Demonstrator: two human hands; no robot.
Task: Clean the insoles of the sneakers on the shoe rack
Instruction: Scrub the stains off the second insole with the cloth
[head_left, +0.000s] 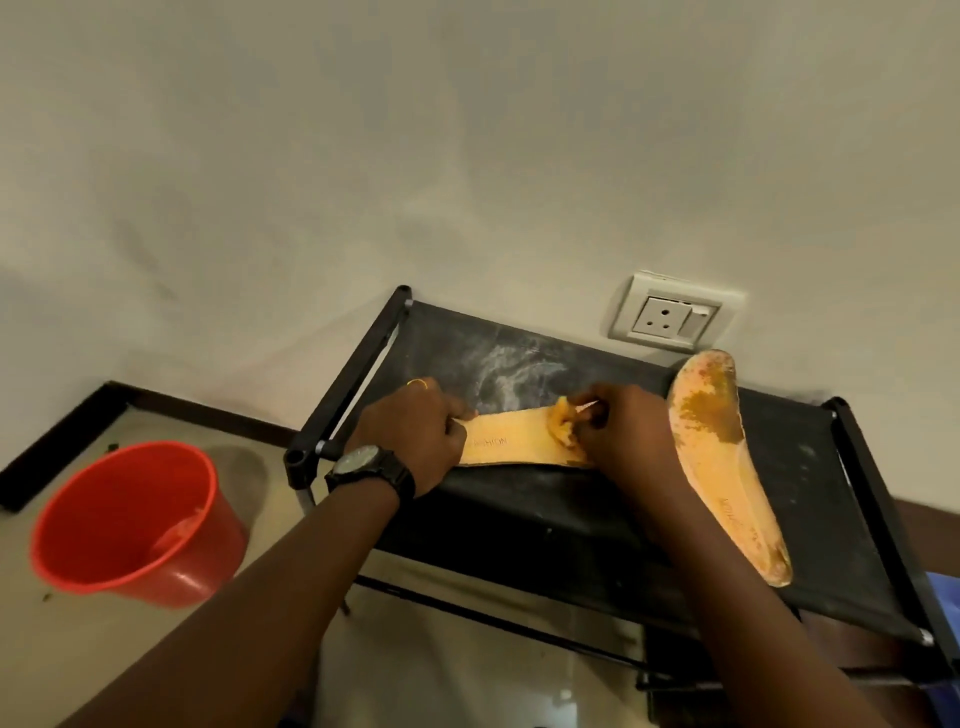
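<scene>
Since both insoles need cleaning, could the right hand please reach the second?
Probably yes: the second insole lies on the rack beside the right hand, nothing between, though that hand grips a cloth.

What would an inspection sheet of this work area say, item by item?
Surface: black shelf, white smear at the back.
Job's things: left insole flat on the shelf; right insole stained, lying apart.
Clutter: red bucket on the floor.
Hands: left hand holds the left insole's end; right hand pinches a yellow wad against it.
Cables: nothing seen.
Surroundings: wall socket.
</scene>
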